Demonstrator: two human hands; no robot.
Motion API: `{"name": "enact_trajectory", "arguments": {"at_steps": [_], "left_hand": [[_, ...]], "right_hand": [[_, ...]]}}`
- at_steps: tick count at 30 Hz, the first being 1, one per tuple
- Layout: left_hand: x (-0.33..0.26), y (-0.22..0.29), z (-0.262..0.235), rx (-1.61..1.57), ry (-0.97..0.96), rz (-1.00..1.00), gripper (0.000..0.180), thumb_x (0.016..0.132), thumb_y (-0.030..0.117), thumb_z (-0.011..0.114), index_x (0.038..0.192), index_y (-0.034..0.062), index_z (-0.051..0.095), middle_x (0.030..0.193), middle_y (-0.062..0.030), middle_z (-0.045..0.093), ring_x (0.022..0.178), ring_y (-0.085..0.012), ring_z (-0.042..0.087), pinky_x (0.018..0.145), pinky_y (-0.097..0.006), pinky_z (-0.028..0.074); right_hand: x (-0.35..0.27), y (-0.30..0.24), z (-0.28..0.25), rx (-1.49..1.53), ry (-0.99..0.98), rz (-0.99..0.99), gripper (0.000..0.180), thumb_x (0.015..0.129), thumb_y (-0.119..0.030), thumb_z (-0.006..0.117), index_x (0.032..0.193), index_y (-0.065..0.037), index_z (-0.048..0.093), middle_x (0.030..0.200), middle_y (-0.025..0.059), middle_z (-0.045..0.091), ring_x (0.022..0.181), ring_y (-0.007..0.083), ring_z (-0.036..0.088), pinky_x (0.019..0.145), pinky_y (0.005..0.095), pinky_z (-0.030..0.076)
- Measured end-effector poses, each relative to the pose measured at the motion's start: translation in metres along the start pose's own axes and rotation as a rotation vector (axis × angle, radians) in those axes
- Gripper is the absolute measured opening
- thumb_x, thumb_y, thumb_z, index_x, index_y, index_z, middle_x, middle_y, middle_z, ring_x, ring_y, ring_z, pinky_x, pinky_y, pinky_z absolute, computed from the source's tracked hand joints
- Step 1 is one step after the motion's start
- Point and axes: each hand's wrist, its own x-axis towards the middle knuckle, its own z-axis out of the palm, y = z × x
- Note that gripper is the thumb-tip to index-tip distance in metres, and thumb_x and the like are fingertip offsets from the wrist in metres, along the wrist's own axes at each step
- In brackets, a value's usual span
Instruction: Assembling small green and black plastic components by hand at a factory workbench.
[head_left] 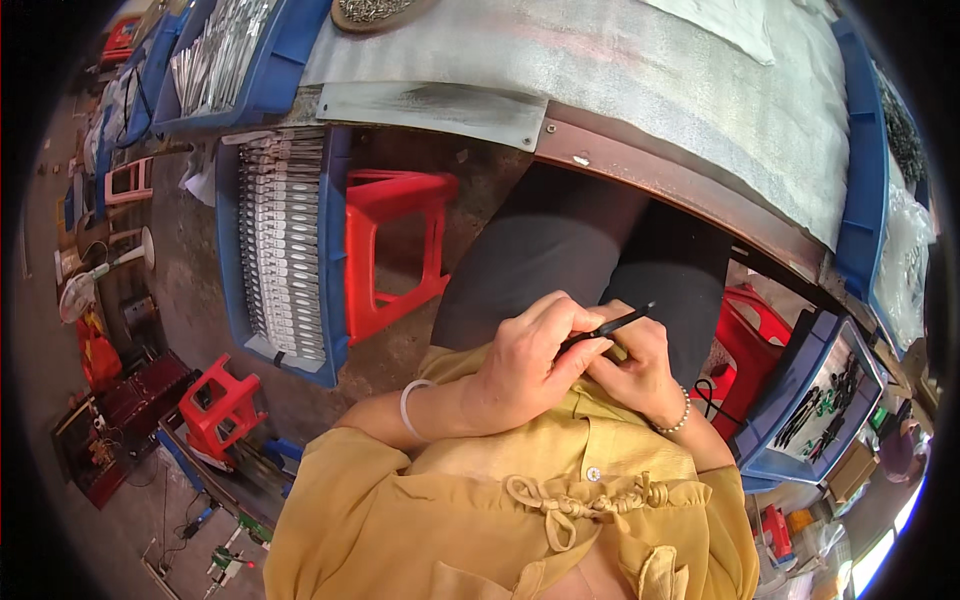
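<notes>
You are sitting with both hands together over your lap, and your left hand (535, 358) is holding a slim black rod-like piece (627, 320) between thumb and forefinger. Those fingers are closing narrowly around it, leaving one end sticking out toward the upper right, above your right hand (640, 368). The right hand is resting just below the piece with its fingers bent inward; you are hiding part of their hold, so I cannot tell whether they are gripping it too.

You are wearing a pale bangle (407, 408) on the left wrist and a beaded bracelet (684, 412) on the right, with a mustard blouse (440, 520) and dark trousers (550, 250).

Ahead of you, a table (620, 110) is carrying a whitish sheet cover, and a round dish of small metal bits is lying at its far side. On your left, a long blue tray (336, 240) is holding a stacked row of pale-and-silver pieces (290, 250), with a red stool (362, 270) standing right beside it. On your right, a blue bin (785, 466) is holding black and green pieces (830, 400), near another red stool (740, 345).
</notes>
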Motion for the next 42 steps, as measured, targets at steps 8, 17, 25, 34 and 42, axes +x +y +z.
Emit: {"name": "enact_trajectory", "arguments": {"at_steps": [8, 17, 25, 34, 42], "left_hand": [[0.0, 0.0, 0.008, -0.019, -0.032, -0.02, 0.017, 0.079, -0.005, 0.067, 0.094, -0.004, 0.058, 0.079, -0.011, 0.056, 0.068, -0.0187, 0.062, 0.057, -0.028, 0.052], [0.005, 0.007, 0.003, 0.151, -0.045, -0.019, 0.019, 0.078, -0.002, 0.068, 0.093, -0.003, 0.057, 0.079, -0.0131, 0.057, 0.068, -0.024, 0.064, 0.057, -0.031, 0.053], [0.005, 0.011, 0.002, 0.229, -0.093, -0.036, 0.018, 0.077, 0.001, 0.069, 0.091, -0.0002, 0.057, 0.078, -0.0135, 0.058, 0.067, -0.0282, 0.063, 0.054, -0.035, 0.051], [0.006, 0.013, 0.002, 0.282, -0.089, -0.041, 0.017, 0.076, 0.002, 0.069, 0.088, 0.0013, 0.056, 0.076, -0.0127, 0.058, 0.066, -0.0298, 0.062, 0.052, -0.036, 0.049], [0.006, 0.017, -0.003, 0.342, -0.1, -0.015, 0.018, 0.078, 0.006, 0.069, 0.089, 0.0012, 0.056, 0.077, -0.0122, 0.059, 0.065, -0.0303, 0.062, 0.051, -0.037, 0.048]], "right_hand": [[-0.009, 0.012, 0.0, 0.014, -0.055, 0.246, 0.027, 0.067, -0.007, 0.078, 0.087, -0.005, 0.061, 0.077, 0.0084, 0.062, 0.068, 0.0183, 0.061, 0.06, 0.028, 0.048], [-0.009, 0.016, -0.007, 0.236, -0.109, 0.197, 0.02, 0.077, -0.005, 0.072, 0.093, 0.0, 0.062, 0.087, 0.0071, 0.062, 0.078, 0.0147, 0.06, 0.063, 0.026, 0.048], [-0.011, 0.023, -0.004, 0.573, -0.055, 0.282, 0.023, 0.075, -0.001, 0.071, 0.095, 0.0, 0.06, 0.089, 0.0061, 0.059, 0.082, 0.012, 0.058, 0.07, 0.0256, 0.046], [-0.008, 0.015, 0.002, 0.231, -0.123, 0.408, 0.017, 0.077, -0.002, 0.07, 0.087, -0.002, 0.057, 0.089, 0.0045, 0.058, 0.074, 0.0061, 0.054, 0.063, 0.0219, 0.043], [-0.007, 0.027, 0.003, 0.519, -0.178, 0.176, 0.024, 0.078, -0.004, 0.072, 0.096, -0.002, 0.056, 0.088, 0.003, 0.058, 0.073, 0.0083, 0.054, 0.064, 0.0214, 0.043]]}}
